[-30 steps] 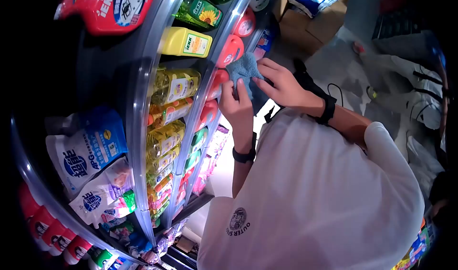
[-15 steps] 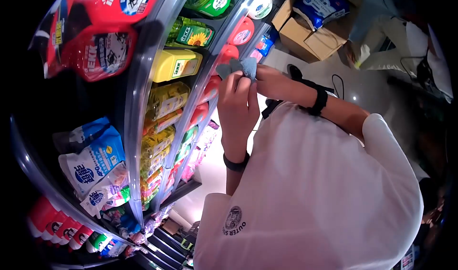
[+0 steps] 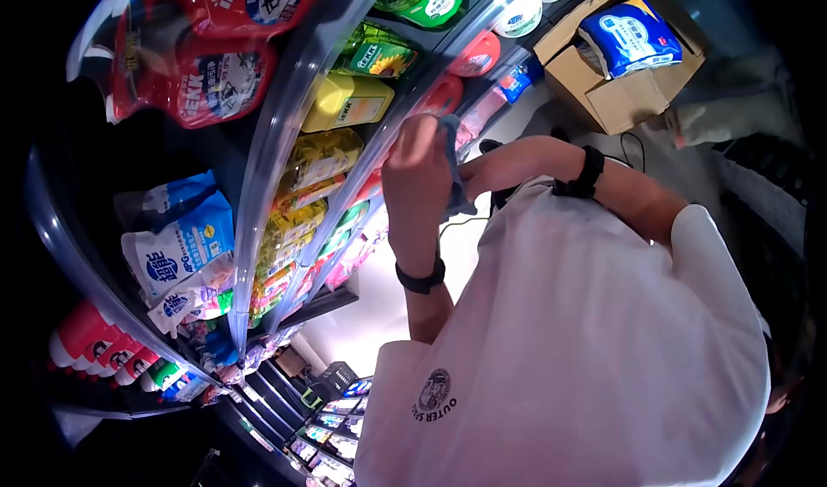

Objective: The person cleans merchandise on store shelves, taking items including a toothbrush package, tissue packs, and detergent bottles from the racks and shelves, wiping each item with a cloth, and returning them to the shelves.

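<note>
A grey-blue cloth [image 3: 457, 173] hangs between my two hands, in front of the shelves. My left hand [image 3: 418, 164] is closed at the cloth's upper edge, its back towards me. From the right, my right hand [image 3: 493, 167] meets the other side of the cloth and grips it, though its fingertips are hidden behind the fabric. Both wrists wear black bands. Just beyond my left hand stand red-capped containers [image 3: 444, 95] and a yellow bottle [image 3: 349, 102] on the curved shelves.
Red spray bottles [image 3: 220, 78] fill the upper left shelf. White-and-blue pouches [image 3: 185, 250] stand lower down. An open cardboard box [image 3: 624, 99] with a blue package [image 3: 633, 39] is on the floor at upper right. A dark crate [image 3: 334, 381] stands further off.
My left hand has turned, showing its back, and the cloth now hangs lower and more spread out. The view has shifted, so the shelves and box sit further right.
</note>
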`<action>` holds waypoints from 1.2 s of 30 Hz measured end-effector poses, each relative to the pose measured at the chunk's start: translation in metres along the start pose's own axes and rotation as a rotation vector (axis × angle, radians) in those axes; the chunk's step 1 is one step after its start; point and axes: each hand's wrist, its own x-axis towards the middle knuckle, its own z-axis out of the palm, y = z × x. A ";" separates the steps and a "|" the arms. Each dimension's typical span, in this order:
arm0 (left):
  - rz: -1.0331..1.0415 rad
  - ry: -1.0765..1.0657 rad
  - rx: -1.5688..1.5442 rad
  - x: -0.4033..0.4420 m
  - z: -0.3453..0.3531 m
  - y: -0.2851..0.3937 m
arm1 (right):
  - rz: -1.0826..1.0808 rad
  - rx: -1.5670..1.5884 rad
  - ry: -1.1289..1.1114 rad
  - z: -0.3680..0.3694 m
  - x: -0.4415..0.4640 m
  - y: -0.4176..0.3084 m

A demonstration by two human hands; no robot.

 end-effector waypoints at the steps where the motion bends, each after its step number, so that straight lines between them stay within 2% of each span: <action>1: 0.078 0.072 -0.013 0.005 0.000 -0.001 | -0.031 -0.014 0.020 -0.001 0.000 -0.006; 2: 0.110 0.095 0.005 0.005 -0.002 0.003 | -0.056 0.064 0.015 -0.004 -0.002 -0.013; 3: 0.118 0.092 0.004 0.006 -0.004 0.009 | -0.059 0.064 0.023 -0.011 0.014 0.017; 4: 0.105 0.057 -0.021 0.005 -0.005 0.018 | -0.416 -0.329 0.219 -0.023 0.043 0.069; 6: 0.138 0.017 -0.068 0.007 0.002 0.027 | -0.266 0.004 0.491 -0.020 0.029 0.045; 8: 0.134 -0.025 -0.036 0.007 0.010 0.032 | -0.425 -0.116 0.765 -0.034 0.060 0.087; 10: 0.117 -0.056 0.019 0.004 0.017 0.034 | -0.512 -0.377 0.897 -0.038 0.048 0.079; 11: 0.120 -0.057 0.017 0.004 0.019 0.034 | -0.335 -0.473 0.964 -0.037 0.036 0.070; 13: 0.072 -0.023 0.034 0.001 0.021 0.035 | -0.157 -0.563 1.026 -0.035 0.025 0.055; 14: 0.074 -0.024 0.036 0.002 0.021 0.035 | -0.212 -0.509 0.990 -0.034 0.024 0.054; 16: 0.196 0.134 0.123 0.004 0.020 0.035 | -0.269 -0.454 0.954 -0.028 0.023 0.046; 18: 0.165 0.219 0.087 0.001 0.022 0.036 | -0.536 0.157 0.943 -0.016 0.024 0.037; 19: 0.134 0.304 0.050 -0.001 0.022 0.037 | -0.536 0.158 0.939 -0.017 0.026 0.039; 21: 0.129 0.320 0.024 -0.005 0.023 0.037 | -0.645 0.446 0.893 -0.024 0.027 0.035; 22: 0.110 0.232 -0.036 -0.011 0.025 0.037 | -0.617 0.608 0.865 -0.025 0.027 0.030; 23: 0.090 0.142 -0.096 -0.016 0.027 0.038 | -0.623 0.522 0.870 -0.023 0.016 0.029; 24: 0.096 0.053 -0.151 -0.017 0.030 0.038 | -0.694 0.601 0.871 -0.020 0.014 0.029; 25: 0.188 0.068 -0.161 -0.018 0.035 0.037 | -0.765 0.681 0.872 -0.017 0.011 0.028; 27: 0.219 0.122 -0.265 -0.018 0.037 0.037 | -0.763 0.732 0.923 -0.016 0.013 0.029; 29: 0.015 0.125 -0.603 -0.020 0.049 0.017 | -0.676 0.837 0.848 -0.019 0.012 0.039; 30: -0.233 0.159 -0.744 -0.020 0.044 0.027 | -0.669 0.696 0.850 -0.018 0.006 0.033; 31: -0.306 0.184 -0.762 -0.016 0.041 0.030 | -0.670 0.696 0.857 -0.014 0.000 0.026; 33: -0.173 0.282 -0.694 -0.006 0.054 0.028 | -0.650 0.802 0.872 -0.006 -0.008 0.018; 34: -0.178 0.150 -0.640 -0.007 0.053 0.024 | -0.785 0.633 0.795 -0.010 -0.006 0.028; 36: -0.260 -0.074 -0.586 -0.007 0.052 0.017 | -0.763 0.635 0.814 -0.011 -0.007 0.033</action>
